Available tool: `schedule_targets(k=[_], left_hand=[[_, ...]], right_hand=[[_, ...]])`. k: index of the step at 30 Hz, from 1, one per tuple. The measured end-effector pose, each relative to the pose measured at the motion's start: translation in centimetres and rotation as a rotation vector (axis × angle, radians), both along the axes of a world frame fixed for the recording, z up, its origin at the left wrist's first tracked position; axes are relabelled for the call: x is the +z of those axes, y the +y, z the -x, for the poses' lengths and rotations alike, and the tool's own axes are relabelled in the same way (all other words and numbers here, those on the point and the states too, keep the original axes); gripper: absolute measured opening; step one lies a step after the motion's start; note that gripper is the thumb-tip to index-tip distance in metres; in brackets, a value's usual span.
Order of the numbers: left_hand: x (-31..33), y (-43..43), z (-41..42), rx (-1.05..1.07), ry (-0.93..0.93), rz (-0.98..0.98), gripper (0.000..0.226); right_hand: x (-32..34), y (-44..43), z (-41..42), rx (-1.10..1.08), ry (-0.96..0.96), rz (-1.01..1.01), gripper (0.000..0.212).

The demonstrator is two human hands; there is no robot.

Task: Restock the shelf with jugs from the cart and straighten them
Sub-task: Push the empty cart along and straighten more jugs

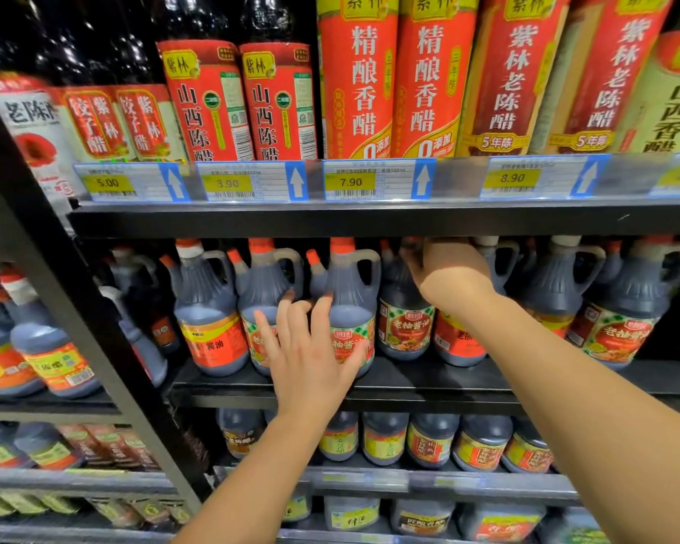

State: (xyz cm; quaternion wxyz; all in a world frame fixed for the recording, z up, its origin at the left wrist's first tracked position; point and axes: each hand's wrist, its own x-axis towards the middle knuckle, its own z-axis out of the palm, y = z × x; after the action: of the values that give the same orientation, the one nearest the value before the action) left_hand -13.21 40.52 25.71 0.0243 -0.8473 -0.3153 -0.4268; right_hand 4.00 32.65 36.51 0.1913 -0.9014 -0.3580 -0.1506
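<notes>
The jugs are dark plastic with moulded handles, orange or white caps and red-and-green labels low on the body. They are filled with dark liquid and stand in a row on the middle shelf (409, 382), across the centre of the frame.

The centre jug (350, 284) stands upright near the shelf's front lip, with its handle to the right of frame. The left hand (311, 359) lies flat against its lower front and covers part of the label. The hand is released, not clenched. Its fingers (322, 312) are straight and spread and point up, and the thumb rests on the label's right side. The outer fingers reach across to the neighbour jug (262, 284) just left of it. The left forearm rises from the bottom centre of the frame.

Just right of centre, a red-label jug (458, 343) shows only its lower body below the right wrist. The right hand (448, 272) is above it, tucked under the edge of the upper shelf (370, 219). It is seen from the back with the fingers curled down over the jug's top, grasping it. The fingertips are lost in shadow. The right forearm runs in from the lower right corner.

Above, price tags (350, 182) front a row of red-labelled bottles (354, 80).
</notes>
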Motion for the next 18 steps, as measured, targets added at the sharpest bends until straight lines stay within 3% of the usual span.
schedule_targets(k=[10,18], left_hand=[[-0.1,0.1,0.1,-0.01,-0.003,-0.009,0.072],[-0.1,0.1,0.1,0.003,0.032,0.006,0.071]], right_hand=[[0.1,-1.7,1.4,0.053,-0.037,-0.013,0.023],[0.0,-3.0,2.5,0.062,-0.121,-0.064,0.025]])
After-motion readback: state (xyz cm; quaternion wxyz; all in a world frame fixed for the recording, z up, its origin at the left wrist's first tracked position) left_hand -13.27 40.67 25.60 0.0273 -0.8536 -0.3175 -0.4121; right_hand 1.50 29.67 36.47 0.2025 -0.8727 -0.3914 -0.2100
